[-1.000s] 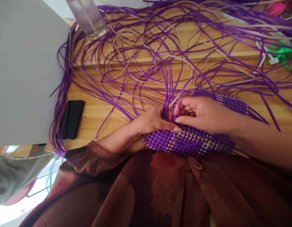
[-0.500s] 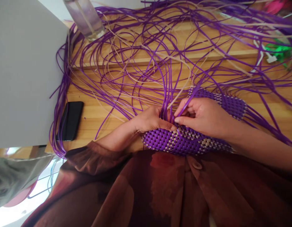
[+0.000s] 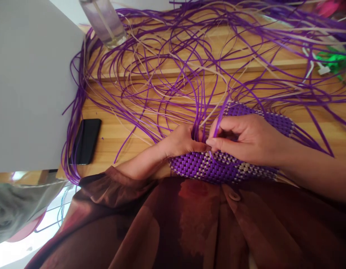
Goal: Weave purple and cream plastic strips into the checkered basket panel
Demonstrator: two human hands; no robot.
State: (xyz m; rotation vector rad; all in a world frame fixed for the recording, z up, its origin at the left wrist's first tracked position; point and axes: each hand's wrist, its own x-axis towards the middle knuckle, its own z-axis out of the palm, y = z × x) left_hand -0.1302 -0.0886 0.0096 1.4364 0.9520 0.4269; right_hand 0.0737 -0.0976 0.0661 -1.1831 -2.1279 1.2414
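A woven piece (image 3: 217, 170) of purple and beige plastic strips lies close against my body, and its far part shows beyond my right wrist. My left hand (image 3: 184, 142) is closed on its edge, thumb on the near side, with a bunch of upright purple strips (image 3: 199, 101) rising out of the grip. Thumb and forefinger of my right hand (image 3: 240, 138) pinch one purple strip (image 3: 221, 116) right beside the left thumb. That strip stands up past the right fingers. The left fingertips are hidden behind the weave and strips.
Long loose purple and beige strips (image 3: 150, 86) sprawl across the wooden table (image 3: 111, 144). A black phone (image 3: 86, 140) lies at the left, partly under strips. At the back stand a clear bottle (image 3: 105, 22), a white cable (image 3: 324, 70) and a green bundle (image 3: 334, 59).
My right hand has turned slightly, and the pinched strip now points more steeply up. A thin loop of strip shows below the right fingers over the weave. The left hand keeps its grip.
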